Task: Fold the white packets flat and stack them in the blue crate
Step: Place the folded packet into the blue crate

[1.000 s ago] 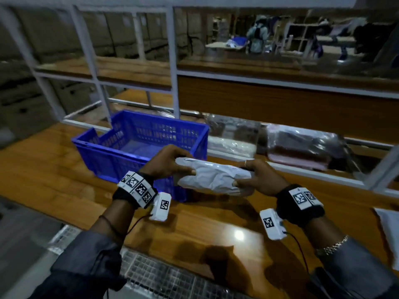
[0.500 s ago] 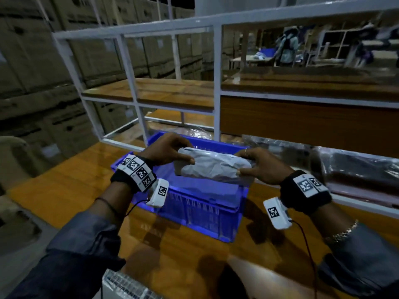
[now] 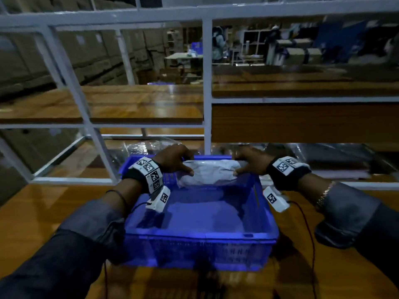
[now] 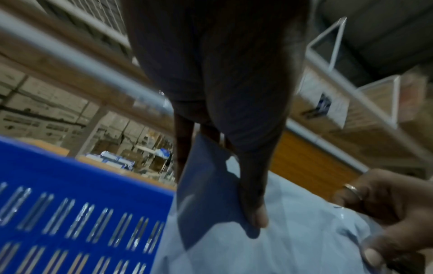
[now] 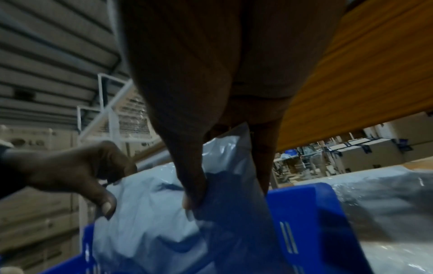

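Observation:
A folded white packet (image 3: 210, 172) hangs inside the far half of the blue crate (image 3: 200, 236), held by both ends. My left hand (image 3: 176, 161) pinches its left end, thumb on top and fingers behind. My right hand (image 3: 250, 162) pinches the right end the same way. The left wrist view has the left thumb on the packet (image 4: 293, 231) next to the crate wall (image 4: 82, 213). In the right wrist view the right thumb and fingers grip the packet (image 5: 150, 213) above the crate rim (image 5: 302, 207). More pale packets (image 3: 200, 214) lie flat on the crate's floor.
The crate stands on a wooden table (image 3: 43, 212). A white metal shelf frame (image 3: 206, 83) rises right behind it, with wooden shelves. Clear plastic bags (image 3: 328, 160) lie on the low shelf behind the crate. Stacked cartons fill the left background.
Both hands have carried the packet from in front of the crate to over it and lowered it into the far half. The grip on both ends is unchanged.

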The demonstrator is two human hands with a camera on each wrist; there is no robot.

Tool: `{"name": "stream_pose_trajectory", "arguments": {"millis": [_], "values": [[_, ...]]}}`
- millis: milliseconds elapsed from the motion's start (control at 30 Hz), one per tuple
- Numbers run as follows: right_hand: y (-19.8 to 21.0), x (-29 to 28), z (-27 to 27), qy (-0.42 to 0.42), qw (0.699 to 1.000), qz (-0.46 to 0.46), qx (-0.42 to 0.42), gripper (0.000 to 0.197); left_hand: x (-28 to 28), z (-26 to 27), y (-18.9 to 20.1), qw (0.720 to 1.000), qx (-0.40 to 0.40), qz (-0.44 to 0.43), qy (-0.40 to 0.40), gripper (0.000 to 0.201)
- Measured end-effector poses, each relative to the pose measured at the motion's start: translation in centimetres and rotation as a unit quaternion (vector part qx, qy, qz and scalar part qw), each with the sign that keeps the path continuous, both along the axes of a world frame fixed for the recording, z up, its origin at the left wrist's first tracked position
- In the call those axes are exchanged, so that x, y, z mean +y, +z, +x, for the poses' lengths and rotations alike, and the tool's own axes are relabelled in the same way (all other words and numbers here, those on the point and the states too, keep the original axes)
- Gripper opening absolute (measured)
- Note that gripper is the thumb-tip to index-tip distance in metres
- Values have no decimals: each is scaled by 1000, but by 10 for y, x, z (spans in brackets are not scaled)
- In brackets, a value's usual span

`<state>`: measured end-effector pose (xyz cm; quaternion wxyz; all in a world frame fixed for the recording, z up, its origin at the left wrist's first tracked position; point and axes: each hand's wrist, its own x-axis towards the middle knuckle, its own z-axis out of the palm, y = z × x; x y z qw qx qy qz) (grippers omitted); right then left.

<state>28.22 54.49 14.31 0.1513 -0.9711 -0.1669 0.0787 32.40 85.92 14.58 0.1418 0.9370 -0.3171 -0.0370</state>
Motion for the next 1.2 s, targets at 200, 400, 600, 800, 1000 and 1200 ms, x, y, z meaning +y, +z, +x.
{"name": "stream_pose_trajectory", "arguments": {"millis": [200,400,600,800,1000,1200], "values": [[-21,16,33,13,993,-115,30,42,-23,41,-40,997,25,69,-18,21],[-39,7,58,-23,991,-112,65,57,-41,68,-94,997,3,66,31,34],[-50,16,88,23,987,-118,102,51,-41,83,-131,995,23,80,55,43],[-44,15,97,109,972,-198,70,23,-43,73,-145,996,0,69,56,28],[-51,2,81,100,965,-178,165,20,-47,64,-150,996,-33,32,70,28],[-59,14,65,166,918,-331,144,21,-55,49,-145,982,-147,107,48,35]]}}
